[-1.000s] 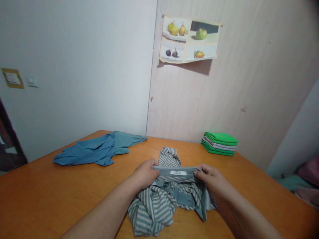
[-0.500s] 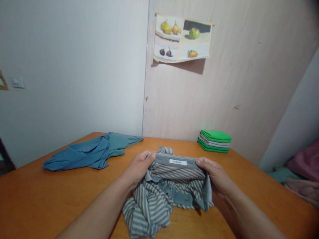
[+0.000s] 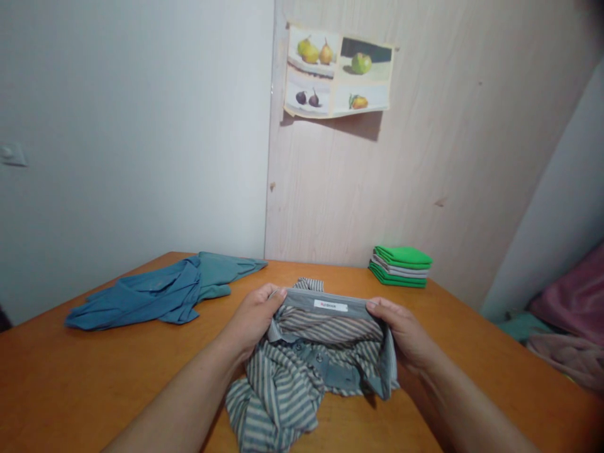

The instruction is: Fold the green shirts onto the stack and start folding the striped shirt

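A grey-and-white striped shirt (image 3: 283, 390) lies crumpled near the front of the table, its collar raised between my two hands. My left hand (image 3: 258, 318) pinches the left end of the collar, thumb on top. At the other end, my right hand (image 3: 401, 330) grips the collar in the same way. A white label (image 3: 331, 306) shows on the inner side of the grey collar band. Below it hangs the open neck with a dark button placket (image 3: 337, 372). My fingers behind the cloth are partly hidden.
Blue garments (image 3: 141, 296) lie loosely spread at the table's left. A stack of folded green and white cloths (image 3: 401, 267) sits at the back right. The orange table (image 3: 155, 371) meets a wall with a fruit poster (image 3: 340, 72). Pink fabric (image 3: 573, 302) is piled beyond the right edge.
The whole view has shifted slightly, so things appear a little further left. Both hands keep their hold on the collar, and the shirt looks nearly the same.
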### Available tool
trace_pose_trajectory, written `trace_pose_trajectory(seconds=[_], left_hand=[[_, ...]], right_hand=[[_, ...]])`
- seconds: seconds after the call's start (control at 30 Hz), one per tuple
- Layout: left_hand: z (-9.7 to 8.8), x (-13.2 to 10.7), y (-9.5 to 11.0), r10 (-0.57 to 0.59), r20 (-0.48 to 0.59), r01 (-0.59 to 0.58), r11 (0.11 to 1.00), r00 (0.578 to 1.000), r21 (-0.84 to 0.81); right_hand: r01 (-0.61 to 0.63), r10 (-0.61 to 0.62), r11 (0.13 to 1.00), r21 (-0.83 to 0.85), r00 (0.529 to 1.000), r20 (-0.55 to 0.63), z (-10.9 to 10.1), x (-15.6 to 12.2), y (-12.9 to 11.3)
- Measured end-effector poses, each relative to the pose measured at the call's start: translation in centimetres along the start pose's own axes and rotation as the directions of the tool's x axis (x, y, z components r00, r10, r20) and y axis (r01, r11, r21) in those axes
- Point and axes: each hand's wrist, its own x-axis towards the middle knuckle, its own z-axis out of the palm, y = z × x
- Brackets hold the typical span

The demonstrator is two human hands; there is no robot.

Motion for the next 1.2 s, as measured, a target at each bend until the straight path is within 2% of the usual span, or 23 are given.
trace_pose_trajectory(seconds=[0.13,0.53,0.87,1.2], left_hand=[[0.11,-0.1,0.11,0.02,0.006,-0.02,0.999,1.0,-0.04],[0.22,-0.33,0.35,0.012,0.052,-0.006,0.992,0.999,-0.124],[-0.04,-0.06,-0.08,0.015,0.069,-0.006,0.991,0.997,-0.134],[-0.03,-0.13,0.06,0.006,0.089,0.006,0.991,0.996,-0.136]], right_hand=[[-0.042,0.041,0.998,0.04,0.999,0.013,-0.26,0.19,0.13],[-0.049,0.049,0.998,0.038,0.999,0.007,-0.88,0.48,0.53],[-0.039,0.039,0.999,-0.003,0.998,-0.04,-0.17,0.05,-0.01],[-0.033,0.033,0.999,0.01,0.998,-0.044,-0.37,0.24,0.15]])
